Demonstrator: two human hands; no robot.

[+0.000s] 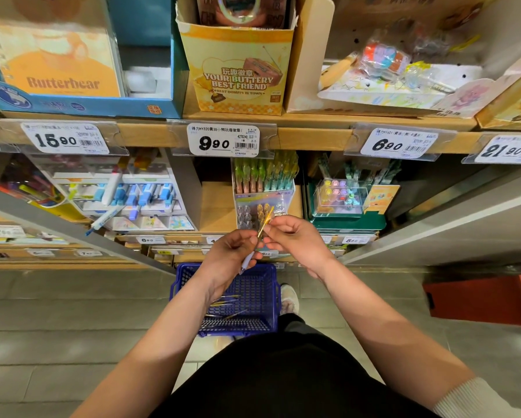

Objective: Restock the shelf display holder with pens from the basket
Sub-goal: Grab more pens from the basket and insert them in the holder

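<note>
Pen point(265, 223) slants between both hands, just near of the holder point(262, 203) on the shelf. Left grip point(232, 251) curls round its pale near end; right grip point(295, 239) pinches its yellow shaft. More pens point(223, 300) lie in the blue basket point(273, 297) on the floor.

The basket point(269, 297) on the floor is deep blue, with a mesh of small holes. The pens point(227, 301) lying in it are yellow-gold. The yellow pen point(265, 223) near the holder has an amber, see-through top, and the lilac pen point(247, 260) below it is pale. The clear holder point(263, 196) shows green, pink, yellow and teal pens. The price labels point(223, 140) are white with black digits. The far box point(238, 73) is yellow with an orange checked base. The floor point(72, 312) is grey tile.
</note>
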